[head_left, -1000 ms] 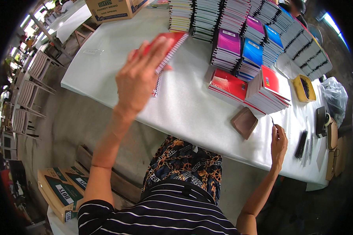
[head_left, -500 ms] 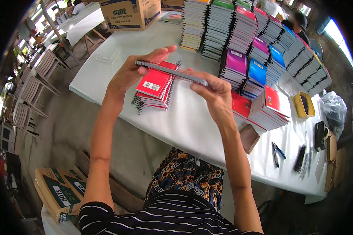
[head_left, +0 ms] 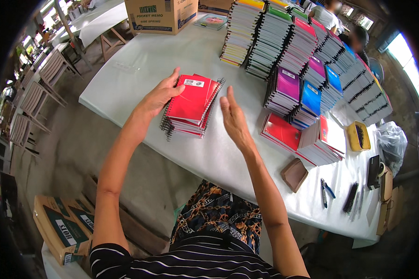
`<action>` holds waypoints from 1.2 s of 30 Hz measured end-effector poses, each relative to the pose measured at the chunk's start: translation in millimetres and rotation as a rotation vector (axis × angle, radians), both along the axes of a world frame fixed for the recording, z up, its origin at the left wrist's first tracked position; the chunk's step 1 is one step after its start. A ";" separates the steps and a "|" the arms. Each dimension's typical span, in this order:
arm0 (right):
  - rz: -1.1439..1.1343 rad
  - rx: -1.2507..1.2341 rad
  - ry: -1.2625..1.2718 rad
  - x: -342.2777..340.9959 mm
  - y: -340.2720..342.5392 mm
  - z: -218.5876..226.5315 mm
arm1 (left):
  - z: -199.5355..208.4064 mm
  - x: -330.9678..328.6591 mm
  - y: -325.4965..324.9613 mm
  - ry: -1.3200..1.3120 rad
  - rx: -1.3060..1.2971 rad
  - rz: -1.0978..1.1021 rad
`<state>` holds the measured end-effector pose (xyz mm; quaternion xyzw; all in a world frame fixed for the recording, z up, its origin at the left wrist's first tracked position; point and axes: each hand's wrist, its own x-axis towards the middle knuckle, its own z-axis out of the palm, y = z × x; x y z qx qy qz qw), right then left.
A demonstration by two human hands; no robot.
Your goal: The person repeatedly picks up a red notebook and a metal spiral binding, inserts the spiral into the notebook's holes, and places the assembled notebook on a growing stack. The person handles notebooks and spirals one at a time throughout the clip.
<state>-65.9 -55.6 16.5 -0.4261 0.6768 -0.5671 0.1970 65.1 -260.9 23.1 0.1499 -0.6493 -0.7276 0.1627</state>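
Note:
A stack of red spiral-bound notebooks (head_left: 191, 107) lies near the table's front edge, its coils sticking out at both sides. The top one bears a white label. At the stack's left side is my left hand (head_left: 159, 98), fingers stretched out and the thumb resting on the top cover. My right hand (head_left: 236, 120) is open to the right of the stack, thumb and fingers pointing away from me, touching nothing.
Tall piles of notebooks (head_left: 270, 42) stand at the back right, with red notebooks (head_left: 281, 132) before them. Rightward lie a brown block (head_left: 294, 175), pliers (head_left: 326, 191), wire coils (head_left: 354, 200) and a yellow tray (head_left: 358, 136). A cardboard box (head_left: 162, 16) stands at the back.
The spiral notebook held edge-on between both hands now lies on the red stack. My right hand has let go and moved away; the left has come down beside the stack.

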 end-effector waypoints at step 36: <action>-0.638 -0.066 0.132 2.9 222.2 -18.4 | -30.8 -35.5 243.3 0.191 -0.289 -0.191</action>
